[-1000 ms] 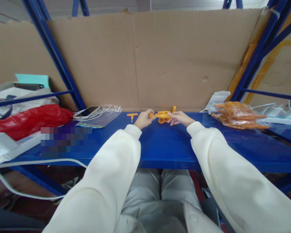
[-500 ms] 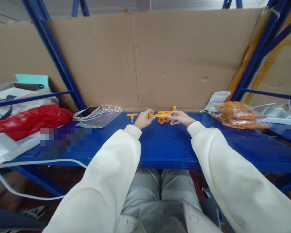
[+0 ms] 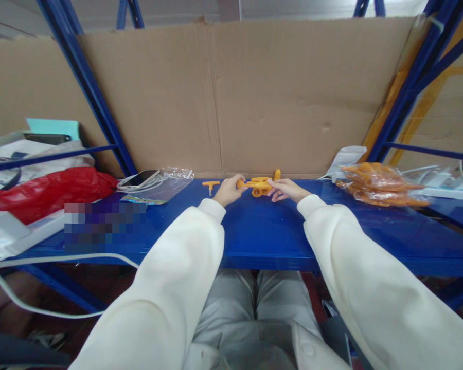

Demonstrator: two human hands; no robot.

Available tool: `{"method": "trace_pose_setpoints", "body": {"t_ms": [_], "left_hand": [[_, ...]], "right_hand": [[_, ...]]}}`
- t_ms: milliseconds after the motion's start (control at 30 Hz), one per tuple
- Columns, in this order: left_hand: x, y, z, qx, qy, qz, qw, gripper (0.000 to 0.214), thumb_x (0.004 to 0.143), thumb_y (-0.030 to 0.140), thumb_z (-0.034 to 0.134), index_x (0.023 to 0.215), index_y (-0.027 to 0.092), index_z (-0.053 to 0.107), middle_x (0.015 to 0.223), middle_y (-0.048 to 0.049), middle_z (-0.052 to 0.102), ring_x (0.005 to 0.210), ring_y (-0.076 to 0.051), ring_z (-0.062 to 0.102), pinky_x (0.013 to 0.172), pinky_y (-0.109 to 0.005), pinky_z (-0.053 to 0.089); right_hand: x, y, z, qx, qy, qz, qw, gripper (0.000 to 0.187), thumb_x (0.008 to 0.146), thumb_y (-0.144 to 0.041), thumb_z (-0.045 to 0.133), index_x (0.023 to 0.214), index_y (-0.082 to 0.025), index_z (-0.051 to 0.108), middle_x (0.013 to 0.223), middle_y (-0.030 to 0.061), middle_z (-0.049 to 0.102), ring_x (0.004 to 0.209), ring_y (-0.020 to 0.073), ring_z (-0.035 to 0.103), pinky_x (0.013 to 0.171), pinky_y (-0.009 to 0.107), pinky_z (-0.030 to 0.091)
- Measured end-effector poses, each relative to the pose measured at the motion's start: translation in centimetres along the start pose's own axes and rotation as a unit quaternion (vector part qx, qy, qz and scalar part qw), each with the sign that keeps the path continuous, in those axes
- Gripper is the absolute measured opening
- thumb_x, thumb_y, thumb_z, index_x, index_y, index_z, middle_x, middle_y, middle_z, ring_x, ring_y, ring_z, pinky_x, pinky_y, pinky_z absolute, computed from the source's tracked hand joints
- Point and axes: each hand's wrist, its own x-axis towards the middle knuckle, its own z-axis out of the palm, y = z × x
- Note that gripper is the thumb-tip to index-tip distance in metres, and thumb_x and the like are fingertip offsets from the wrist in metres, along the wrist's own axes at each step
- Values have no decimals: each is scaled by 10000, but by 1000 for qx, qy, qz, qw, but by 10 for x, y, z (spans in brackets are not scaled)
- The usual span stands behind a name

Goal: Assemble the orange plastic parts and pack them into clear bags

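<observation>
My left hand [image 3: 230, 190] is closed on the rounded end of an orange plastic piece [image 3: 241, 183]. From the other side, my right hand [image 3: 286, 189] pinches a slim orange plastic part [image 3: 259, 185] that meets the left piece end to end. Whether the two are joined cannot be made out. Behind and below them lie orange ring-shaped parts [image 3: 256, 193], and an orange peg-like piece [image 3: 277, 174] stands at the back. Left of my left hand rests an orange T-handled tool [image 3: 210, 184] with a metal shaft.
Plastic-wrapped orange parts [image 3: 378, 184] lie on the blue shelf [image 3: 270, 236] to the right. On the left are a phone [image 3: 141, 178] with a white cable, a clear bag [image 3: 170, 187], a red bag [image 3: 50, 192] and a power strip [image 3: 38, 234]. Cardboard [image 3: 278, 97] walls the back.
The slim orange part has shifted slightly in front of the ring-shaped parts, and my right fingers have changed position a little on it. My left hand has hardly moved.
</observation>
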Motion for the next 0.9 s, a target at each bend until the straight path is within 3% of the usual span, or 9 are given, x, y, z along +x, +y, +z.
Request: {"method": "trace_pose_setpoints", "body": {"t_ms": [333,467,600,800,900], "left_hand": [[3,-14,-9,98,8,-58,993,229,840,96,676,1042,203,654,945,-51,742,943,-222,697,860,-317,518],[6,-25,-13,117,-37,-97,988,234,844,56,620,1025,197,664,916,-45,727,928,-217,692,866,-321,520],[8,-30,-12,162,-84,-120,976,289,809,-1,556,992,182,684,931,-67,715,960,-236,695,896,-340,530],[7,-38,-6,171,-58,-110,977,337,752,-12,551,994,164,705,1147,-118,651,1080,-245,679,1043,-369,511],[8,-45,-2,143,-46,-114,982,443,762,4,550,1142,169,707,1336,-141,590,1203,-256,661,1130,-373,474]], "right_hand": [[10,3,-8,-34,147,-35,988,195,993,-182,618,803,-147,594,536,-34,626,328,67,497,409,183,485],[13,7,-10,-88,140,-63,984,267,961,-188,666,711,-154,578,508,-38,594,317,58,475,378,166,446],[14,11,-10,-193,118,-80,971,172,948,-123,638,777,-148,643,525,-36,605,342,54,478,373,150,416],[18,16,-8,-297,87,-102,945,159,940,-91,579,864,-142,710,622,7,684,407,73,520,460,181,480],[19,18,-9,-325,78,-117,935,157,933,-110,585,868,-142,724,675,29,715,436,88,554,520,206,526]]}}
